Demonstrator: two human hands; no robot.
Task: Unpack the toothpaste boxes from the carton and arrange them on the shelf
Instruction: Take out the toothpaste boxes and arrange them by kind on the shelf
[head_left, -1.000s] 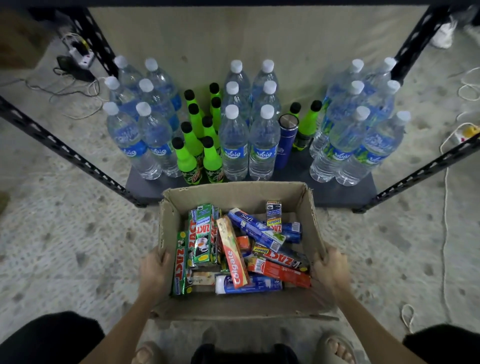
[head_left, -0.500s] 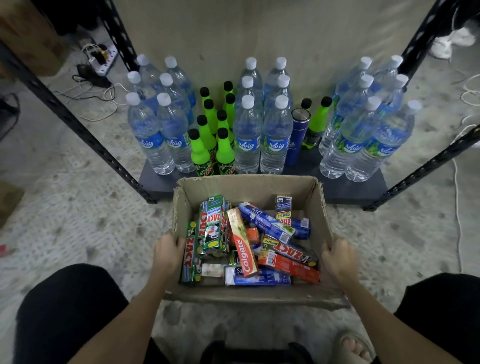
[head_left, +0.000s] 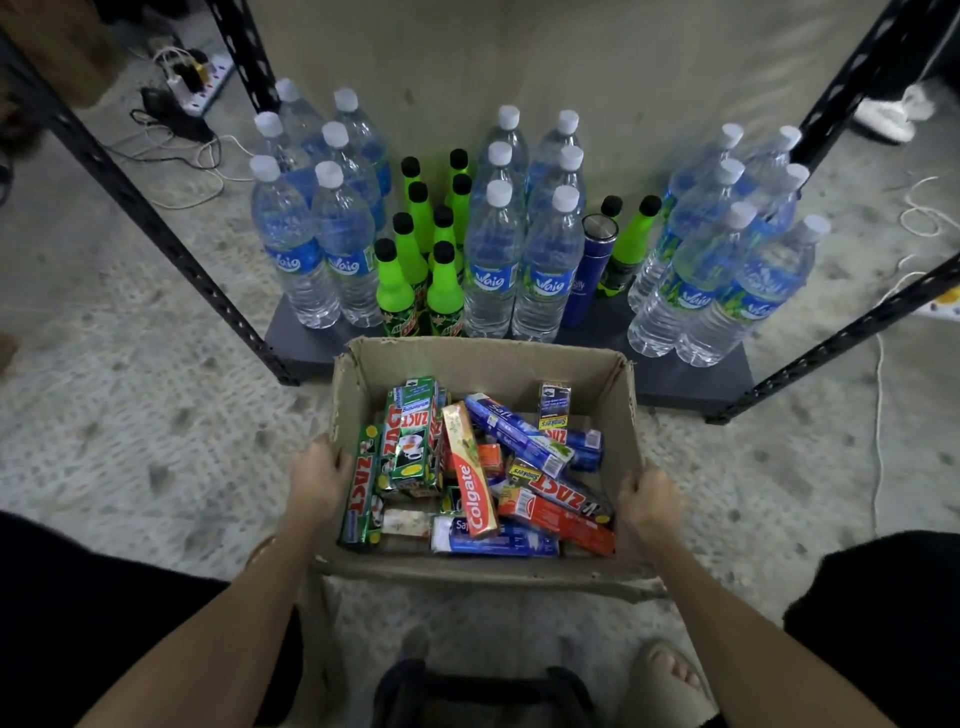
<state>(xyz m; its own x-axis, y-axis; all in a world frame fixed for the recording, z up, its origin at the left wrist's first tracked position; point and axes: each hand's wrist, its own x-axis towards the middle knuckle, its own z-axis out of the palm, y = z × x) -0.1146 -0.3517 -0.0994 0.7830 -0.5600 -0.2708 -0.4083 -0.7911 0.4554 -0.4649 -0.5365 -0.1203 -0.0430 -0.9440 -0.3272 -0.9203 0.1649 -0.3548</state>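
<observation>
A: Upper centre of frame: clear water bottles (head_left: 545, 270) with white caps, standing upright in three clusters. Between them, green bottles (head_left: 395, 291) with black caps.

B: Noted. A blue flask (head_left: 589, 275) stands right of centre. Upper left: a power strip (head_left: 200, 85) with cables (head_left: 171, 150) on the concrete floor (head_left: 130, 415).

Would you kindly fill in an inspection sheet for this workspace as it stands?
Surface: dark bottom shelf, front strip bare.
Job's things: open carton on the floor, full of toothpaste boxes.
Clutter: water bottles, green bottles, blue flask on the shelf.
Grippers: left hand and right hand grip the carton's side walls.
Cables: power strip with leads; white cord.
Surroundings: speckled floor, black uprights.
</observation>
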